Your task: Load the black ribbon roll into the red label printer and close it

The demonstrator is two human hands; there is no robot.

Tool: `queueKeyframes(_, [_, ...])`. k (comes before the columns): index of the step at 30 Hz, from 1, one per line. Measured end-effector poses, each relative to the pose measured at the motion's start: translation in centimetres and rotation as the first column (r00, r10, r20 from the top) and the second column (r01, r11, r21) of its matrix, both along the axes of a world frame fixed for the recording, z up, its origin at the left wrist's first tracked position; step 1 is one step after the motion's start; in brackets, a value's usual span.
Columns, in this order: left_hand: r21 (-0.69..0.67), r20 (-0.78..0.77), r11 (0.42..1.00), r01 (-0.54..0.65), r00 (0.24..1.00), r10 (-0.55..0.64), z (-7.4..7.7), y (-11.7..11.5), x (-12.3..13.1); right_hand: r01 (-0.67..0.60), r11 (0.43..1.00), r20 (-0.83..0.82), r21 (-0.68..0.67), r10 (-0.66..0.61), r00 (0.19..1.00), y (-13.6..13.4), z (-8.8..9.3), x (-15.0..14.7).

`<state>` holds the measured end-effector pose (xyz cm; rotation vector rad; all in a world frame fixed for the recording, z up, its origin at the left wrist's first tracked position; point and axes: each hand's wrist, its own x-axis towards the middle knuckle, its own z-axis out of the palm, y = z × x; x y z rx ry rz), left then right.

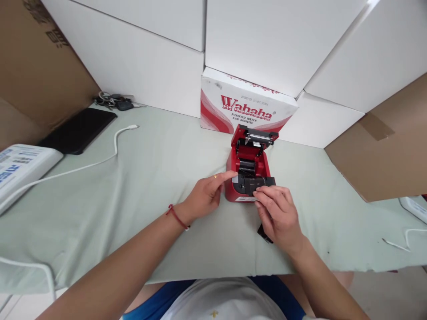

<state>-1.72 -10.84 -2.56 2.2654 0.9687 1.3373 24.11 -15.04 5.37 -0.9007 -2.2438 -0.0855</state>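
A small red printer with its lid tipped open stands on the pale green tablecloth in front of me. My left hand rests against the printer's left side, thumb and forefinger on its front edge beside a white slip. My right hand is curled over a black part at the printer's front, fingers pressed onto it. A small black piece shows under my right palm.
A red and white Wahaha carton stands behind the printer against stacked white boxes. Brown cartons flank both sides. At left lie a black tablet, keys, a white cable and a white device.
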Motion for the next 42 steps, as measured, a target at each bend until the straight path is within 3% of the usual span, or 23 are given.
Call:
queueKeyframes(5, [-0.172,0.195,0.975,-0.143,0.965,0.176,1.8,0.0,0.3,0.028,0.999,-0.078,0.022,-0.026,0.997,0.1,-2.4,0.0])
queueKeyframes(9, [-0.295,0.307,0.917,-0.269,0.882,0.358,4.8,2.6,0.2,0.031,0.999,-0.099,0.029,-0.028,0.995,0.2,-2.9,0.2])
queueKeyframes(12, [-0.330,0.358,0.921,-0.205,0.876,0.323,7.1,5.6,0.5,0.006,0.998,-0.120,0.055,0.000,0.993,0.3,-3.1,0.2])
queueKeyframes(15, [-0.424,0.380,0.902,-0.078,0.889,0.255,8.3,7.7,1.1,-0.006,0.996,-0.136,0.089,0.018,0.991,0.5,-3.3,0.1])
queueKeyframes(19, [-0.452,0.483,0.891,0.045,0.852,0.202,7.7,7.2,1.7,-0.022,0.995,-0.142,0.099,0.036,0.989,0.5,-3.5,0.2])
queueKeyframes(23, [-0.341,0.410,0.940,-0.031,0.895,0.178,5.6,4.2,1.5,-0.026,0.996,-0.160,0.090,0.040,0.986,0.5,-3.3,0.2])
queueKeyframes(29, [-0.006,0.336,0.998,-0.069,0.939,0.067,3.2,2.7,1.4,-0.018,0.998,-0.172,0.052,0.027,0.985,0.3,-3.0,0.2])
queueKeyframes(34, [0.170,0.259,0.978,-0.120,0.963,0.073,3.3,3.4,2.1,-0.016,0.998,-0.160,0.053,0.024,0.987,0.3,-2.9,0.2])
queueKeyframes(38, [0.159,0.183,0.978,-0.133,0.978,0.103,3.7,3.3,2.1,-0.020,0.999,-0.148,0.049,0.027,0.989,0.3,-2.9,0.3])
queueKeyframes(42, [0.103,0.170,0.994,-0.042,0.985,0.024,3.5,2.5,0.8,-0.018,0.998,-0.148,0.061,0.027,0.989,0.4,-2.9,0.4])
